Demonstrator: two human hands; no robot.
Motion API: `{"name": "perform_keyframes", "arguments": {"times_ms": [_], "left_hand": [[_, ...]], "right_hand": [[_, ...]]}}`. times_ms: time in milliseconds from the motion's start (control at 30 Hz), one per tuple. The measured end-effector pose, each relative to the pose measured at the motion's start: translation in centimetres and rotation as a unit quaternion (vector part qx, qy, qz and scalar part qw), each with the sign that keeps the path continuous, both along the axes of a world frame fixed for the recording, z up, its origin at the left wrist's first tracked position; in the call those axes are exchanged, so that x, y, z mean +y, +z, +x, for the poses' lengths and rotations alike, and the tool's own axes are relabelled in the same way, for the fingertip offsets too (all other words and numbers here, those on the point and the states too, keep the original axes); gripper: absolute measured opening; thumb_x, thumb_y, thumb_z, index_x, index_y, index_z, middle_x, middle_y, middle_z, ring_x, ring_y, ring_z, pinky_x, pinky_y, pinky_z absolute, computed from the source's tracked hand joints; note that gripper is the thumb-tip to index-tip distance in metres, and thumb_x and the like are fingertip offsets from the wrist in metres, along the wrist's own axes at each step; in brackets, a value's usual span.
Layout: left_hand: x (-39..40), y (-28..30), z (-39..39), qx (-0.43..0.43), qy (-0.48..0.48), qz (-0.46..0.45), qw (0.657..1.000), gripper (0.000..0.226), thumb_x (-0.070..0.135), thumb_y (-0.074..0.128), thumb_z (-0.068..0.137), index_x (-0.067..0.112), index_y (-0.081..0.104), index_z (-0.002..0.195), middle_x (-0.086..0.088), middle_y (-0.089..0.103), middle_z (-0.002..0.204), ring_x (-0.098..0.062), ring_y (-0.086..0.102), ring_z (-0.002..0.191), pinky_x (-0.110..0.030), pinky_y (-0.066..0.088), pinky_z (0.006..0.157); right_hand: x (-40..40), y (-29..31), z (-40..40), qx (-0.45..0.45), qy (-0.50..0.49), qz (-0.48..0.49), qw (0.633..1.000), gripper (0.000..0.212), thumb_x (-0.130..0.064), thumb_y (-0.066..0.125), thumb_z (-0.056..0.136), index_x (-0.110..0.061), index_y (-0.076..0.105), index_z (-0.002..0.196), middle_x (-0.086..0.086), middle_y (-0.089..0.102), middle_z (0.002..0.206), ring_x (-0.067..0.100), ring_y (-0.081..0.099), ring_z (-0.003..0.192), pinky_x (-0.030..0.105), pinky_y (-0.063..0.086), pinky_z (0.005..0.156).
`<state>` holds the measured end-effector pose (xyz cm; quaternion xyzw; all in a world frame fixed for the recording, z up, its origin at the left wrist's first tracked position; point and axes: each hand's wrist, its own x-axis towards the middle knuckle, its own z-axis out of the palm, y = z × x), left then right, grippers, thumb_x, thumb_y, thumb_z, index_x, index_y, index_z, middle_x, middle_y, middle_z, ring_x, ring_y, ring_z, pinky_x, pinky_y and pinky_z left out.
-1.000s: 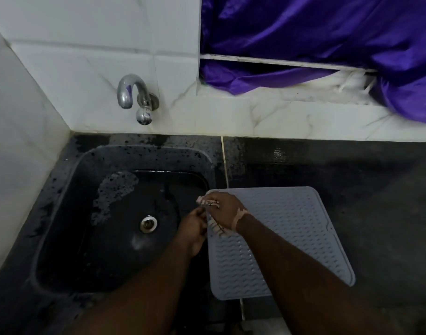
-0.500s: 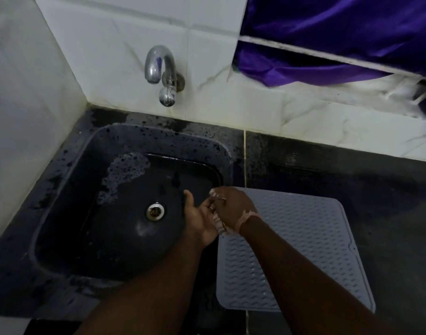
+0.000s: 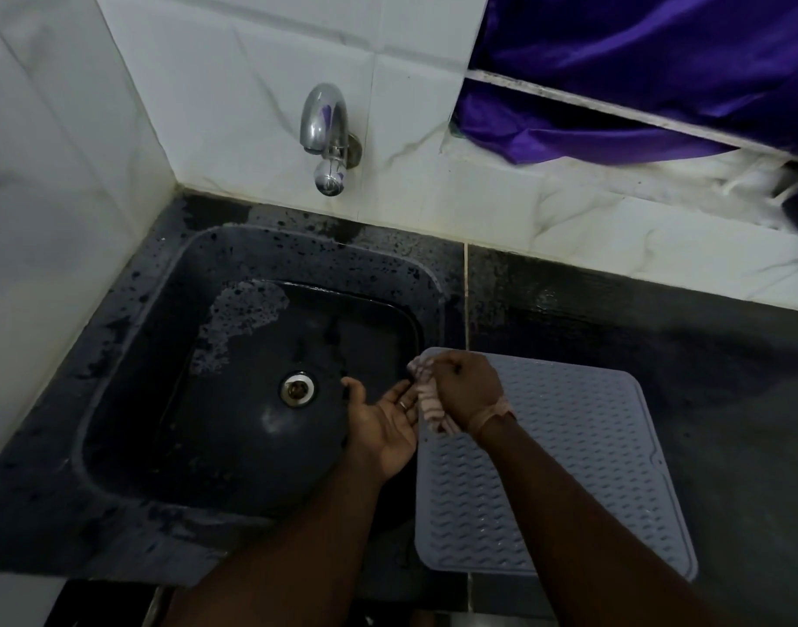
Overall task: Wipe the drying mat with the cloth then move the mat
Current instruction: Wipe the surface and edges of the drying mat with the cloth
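A grey ribbed drying mat (image 3: 582, 468) lies flat on the dark counter, just right of the sink. My right hand (image 3: 467, 389) is over the mat's near-left corner, closed around a bunched pale checked cloth (image 3: 429, 400) that hangs out below the fist. My left hand (image 3: 381, 420) is held palm up with fingers spread, over the sink's right edge, its fingertips touching the cloth. A ring shows on one finger.
A dark wet sink (image 3: 252, 377) with a metal drain (image 3: 297, 387) fills the left. A chrome tap (image 3: 325, 133) sticks out of the white tiled wall above it. Purple fabric (image 3: 637, 74) hangs at the upper right. Dark counter (image 3: 727, 400) extends right of the mat.
My left hand has opened and turned palm up beside the cloth, letting go of it. The right hand keeps the cloth. The view has shifted left and closer.
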<state>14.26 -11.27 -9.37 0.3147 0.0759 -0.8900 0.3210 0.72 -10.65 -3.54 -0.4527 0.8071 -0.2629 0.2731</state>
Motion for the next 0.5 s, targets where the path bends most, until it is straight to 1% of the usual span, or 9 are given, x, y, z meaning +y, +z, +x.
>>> {"name": "perform_keyframes", "arguments": {"times_ms": [33,67,167,233,300,367,400,433,500], "left_hand": [[0.1,-0.1,0.0,-0.008,0.000,0.001,1.000,0.119,0.093,0.037,0.070,0.004,0.040,0.148,-0.023,0.061,0.133,-0.035,0.063,0.118,-0.048,0.048,0.104],[0.1,-0.3,0.1,-0.009,-0.003,0.001,1.000,0.118,0.093,0.037,0.070,0.004,0.040,0.148,-0.022,0.058,0.137,-0.036,0.060,0.123,-0.050,0.046,0.106],[0.3,-0.3,0.4,0.014,-0.011,-0.006,1.000,0.118,0.094,0.038,0.070,0.004,0.042,0.146,-0.020,0.057,0.140,-0.038,0.058,0.126,-0.052,0.045,0.106],[0.3,-0.3,0.6,0.026,-0.020,-0.010,0.999,0.120,0.096,0.038,0.068,0.003,0.047,0.143,-0.021,0.059,0.137,-0.037,0.057,0.127,-0.053,0.042,0.110],[0.2,-0.3,0.6,0.020,-0.026,-0.007,0.999,0.122,0.098,0.036,0.065,0.002,0.050,0.140,-0.022,0.060,0.135,-0.037,0.057,0.126,-0.054,0.042,0.109],[0.1,-0.3,0.5,0.005,-0.024,-0.002,1.000,0.123,0.098,0.034,0.064,0.004,0.047,0.142,-0.022,0.060,0.136,-0.037,0.062,0.119,-0.052,0.051,0.099],[0.1,-0.3,0.5,-0.003,-0.021,0.002,1.000,0.122,0.097,0.035,0.065,0.005,0.044,0.145,-0.020,0.059,0.137,-0.036,0.064,0.115,-0.048,0.054,0.093],[0.2,-0.2,0.6,-0.009,-0.018,0.006,1.000,0.121,0.096,0.035,0.067,0.006,0.042,0.147,-0.019,0.058,0.138,-0.034,0.064,0.115,-0.046,0.055,0.092],[0.7,0.0,0.8,-0.015,-0.018,0.006,1.000,0.118,0.095,0.036,0.069,0.006,0.041,0.148,-0.017,0.058,0.139,-0.034,0.061,0.120,-0.047,0.051,0.099]], "right_hand": [[0.0,0.3,-0.3,0.002,-0.032,-0.015,0.999,0.024,-0.025,0.054,0.096,-0.021,0.076,0.104,0.002,0.075,0.104,0.017,0.066,0.090,0.019,0.043,0.074],[0.1,0.4,-0.5,0.014,-0.034,-0.013,0.999,0.024,-0.028,0.054,0.096,-0.022,0.074,0.108,0.001,0.074,0.107,0.019,0.066,0.094,0.020,0.044,0.076],[0.9,0.5,-0.1,0.064,0.098,0.056,0.992,0.030,-0.030,0.053,0.098,-0.023,0.070,0.122,0.000,0.070,0.120,0.020,0.063,0.110,0.021,0.044,0.091],[1.8,0.0,0.6,0.069,0.132,0.077,0.986,0.030,-0.032,0.054,0.097,-0.024,0.071,0.121,-0.003,0.071,0.118,0.015,0.063,0.108,0.021,0.046,0.093],[2.8,-0.2,0.8,0.033,0.104,0.071,0.992,0.025,-0.031,0.055,0.096,-0.023,0.076,0.108,-0.005,0.074,0.103,0.011,0.066,0.096,0.020,0.047,0.083],[3.6,-0.1,0.5,-0.031,0.072,0.067,0.995,0.023,-0.024,0.055,0.094,-0.023,0.078,0.092,-0.009,0.074,0.088,0.008,0.067,0.085,0.023,0.050,0.078],[4.0,0.0,0.2,-0.055,0.050,0.057,0.996,0.023,-0.022,0.056,0.093,-0.024,0.078,0.087,-0.011,0.074,0.084,0.007,0.068,0.082,0.025,0.053,0.078],[4.3,0.2,-0.2,-0.067,0.020,0.039,0.997,0.022,-0.021,0.057,0.093,-0.025,0.078,0.087,-0.011,0.074,0.084,0.007,0.068,0.083,0.027,0.054,0.080],[4.9,0.6,-0.9,-0.055,-0.029,0.008,0.998,0.020,-0.022,0.058,0.095,-0.024,0.078,0.095,-0.009,0.074,0.092,0.009,0.067,0.089,0.028,0.055,0.085]]}}
